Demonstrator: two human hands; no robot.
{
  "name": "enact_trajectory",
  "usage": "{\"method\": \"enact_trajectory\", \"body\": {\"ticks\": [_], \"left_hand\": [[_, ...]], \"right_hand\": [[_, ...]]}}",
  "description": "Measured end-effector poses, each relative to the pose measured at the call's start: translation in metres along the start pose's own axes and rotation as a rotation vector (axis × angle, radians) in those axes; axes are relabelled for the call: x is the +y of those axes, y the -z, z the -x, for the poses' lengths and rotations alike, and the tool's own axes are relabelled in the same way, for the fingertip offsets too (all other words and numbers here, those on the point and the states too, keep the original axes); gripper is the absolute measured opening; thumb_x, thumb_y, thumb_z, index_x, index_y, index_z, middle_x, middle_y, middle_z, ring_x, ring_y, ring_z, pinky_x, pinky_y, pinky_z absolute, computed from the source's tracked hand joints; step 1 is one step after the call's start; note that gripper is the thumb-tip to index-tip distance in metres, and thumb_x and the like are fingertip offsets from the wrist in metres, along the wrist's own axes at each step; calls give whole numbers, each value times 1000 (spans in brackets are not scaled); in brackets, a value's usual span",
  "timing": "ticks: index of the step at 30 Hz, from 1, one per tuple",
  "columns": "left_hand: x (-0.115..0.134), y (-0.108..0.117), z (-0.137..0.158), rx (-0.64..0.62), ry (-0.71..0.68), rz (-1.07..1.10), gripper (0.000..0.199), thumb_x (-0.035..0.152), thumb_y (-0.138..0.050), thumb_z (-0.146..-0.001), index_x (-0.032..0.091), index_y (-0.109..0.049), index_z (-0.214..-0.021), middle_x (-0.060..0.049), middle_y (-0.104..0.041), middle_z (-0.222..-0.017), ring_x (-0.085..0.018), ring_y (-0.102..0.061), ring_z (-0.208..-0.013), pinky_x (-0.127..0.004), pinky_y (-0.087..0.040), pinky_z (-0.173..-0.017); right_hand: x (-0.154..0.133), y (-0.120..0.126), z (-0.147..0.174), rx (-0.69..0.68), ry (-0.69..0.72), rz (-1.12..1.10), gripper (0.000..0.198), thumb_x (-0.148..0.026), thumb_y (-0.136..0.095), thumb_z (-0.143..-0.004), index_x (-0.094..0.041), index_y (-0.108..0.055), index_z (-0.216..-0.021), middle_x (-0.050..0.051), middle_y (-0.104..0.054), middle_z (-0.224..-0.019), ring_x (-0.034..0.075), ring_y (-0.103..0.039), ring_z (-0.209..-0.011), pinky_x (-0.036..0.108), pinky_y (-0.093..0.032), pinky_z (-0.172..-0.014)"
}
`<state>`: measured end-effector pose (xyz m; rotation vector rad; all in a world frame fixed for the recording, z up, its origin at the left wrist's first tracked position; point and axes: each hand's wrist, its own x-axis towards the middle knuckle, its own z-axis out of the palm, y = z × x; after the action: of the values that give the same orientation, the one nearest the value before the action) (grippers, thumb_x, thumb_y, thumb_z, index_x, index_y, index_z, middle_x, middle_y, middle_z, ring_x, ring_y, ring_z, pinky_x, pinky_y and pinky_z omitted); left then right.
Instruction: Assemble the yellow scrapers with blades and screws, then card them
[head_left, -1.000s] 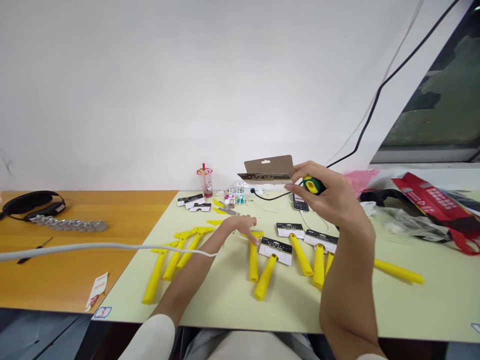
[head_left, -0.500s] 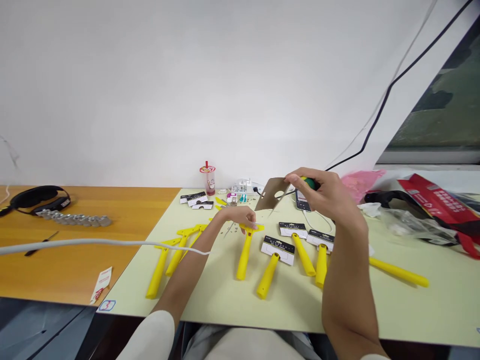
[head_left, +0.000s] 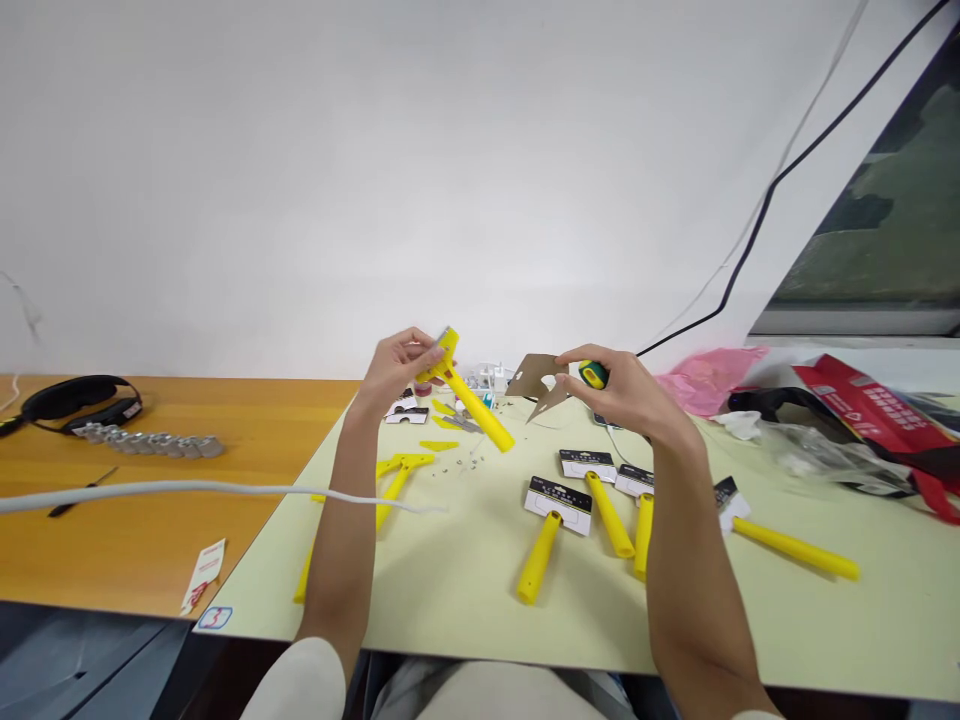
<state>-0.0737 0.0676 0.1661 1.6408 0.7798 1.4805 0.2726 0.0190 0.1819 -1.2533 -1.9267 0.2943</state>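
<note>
My left hand (head_left: pixel 399 368) grips a yellow scraper (head_left: pixel 478 408) by its wide head, lifted above the table with the handle slanting down to the right. Pinched between the thumb and fingers of my right hand (head_left: pixel 626 388) is a folded cardboard card (head_left: pixel 529 374), its plain brown side showing and a hole in it. The same hand also keeps a green-and-yellow screwdriver (head_left: pixel 595 374) in its palm. Below lie several scrapers with black-and-white cards over their heads, one of them a carded scraper (head_left: pixel 538 560). By my left forearm are bare scrapers (head_left: pixel 391 492), partly hidden.
Yellow blade covers (head_left: pixel 439 445) and small screws (head_left: pixel 457 466) lie mid-table. Loose header cards (head_left: pixel 407 414) and a power strip (head_left: pixel 491 376) sit at the back. Bags (head_left: pixel 862 410) crowd the right side. A white cable (head_left: pixel 225 486) crosses in front on the left.
My left hand has picked the scraper up off the table and raised it, tilting it. My right hand has come slightly down and left, with the card opened wider.
</note>
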Motion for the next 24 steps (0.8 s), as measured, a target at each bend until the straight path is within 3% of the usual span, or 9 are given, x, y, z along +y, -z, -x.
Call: {"method": "enact_trajectory", "body": {"ticks": [5,9,12,15,20,24], "left_hand": [[15,-15,6,202,-198,31,47,56,-93,-86,20,-65,-95,-12,-87,-97,-30,-86,-92,-37,-72,-70],[15,-31,7,302,-293,28,47,57,-92,-88,21,-63,-96,-11,-86,-97,-31,-86,-100,-38,-72,-73],[14,-38,7,343,-340,18,48,58,-91,-88,22,-61,-96,-9,-86,-94,-31,-87,-100,-39,-73,-74],[16,-39,8,366,-408,6,47,57,-91,-89,23,-60,-96,-8,-85,-93,-30,-87,-97,-40,-73,-75],[16,-38,14,414,-549,-52,41,52,-91,-90,22,-63,-96,-5,-83,-91,-27,-86,-90,-37,-73,-73],[10,-38,18,432,-627,-162,33,46,-91,-92,22,-70,-98,-3,-83,-95,-23,-85,-86,-36,-71,-76]], "right_hand": [[-8,-6,1,-50,-90,-178,50,-61,-77,-93,-21,-83,-123,10,-82,-114,9,-48,-47,29,-39,-42],[-14,-13,1,-23,-94,-298,55,-65,-79,-93,-22,-84,-126,3,-74,-80,8,-42,-41,28,-34,-42],[-17,-18,0,-8,-106,-390,58,-65,-81,-92,-20,-83,-128,-4,-57,-56,10,-41,-40,28,-33,-44],[-19,-23,-2,29,-124,-493,59,-63,-84,-90,-18,-83,-128,-8,-45,-48,10,-39,-39,27,-30,-44],[-24,-32,-6,129,-183,-712,60,-58,-90,-83,-15,-84,-124,-8,-44,-48,8,-36,-38,25,-21,-41],[-30,-42,-7,100,-189,-823,62,-51,-94,-80,-13,-82,-128,-9,-44,-44,8,-34,-38,25,-22,-42]]}}
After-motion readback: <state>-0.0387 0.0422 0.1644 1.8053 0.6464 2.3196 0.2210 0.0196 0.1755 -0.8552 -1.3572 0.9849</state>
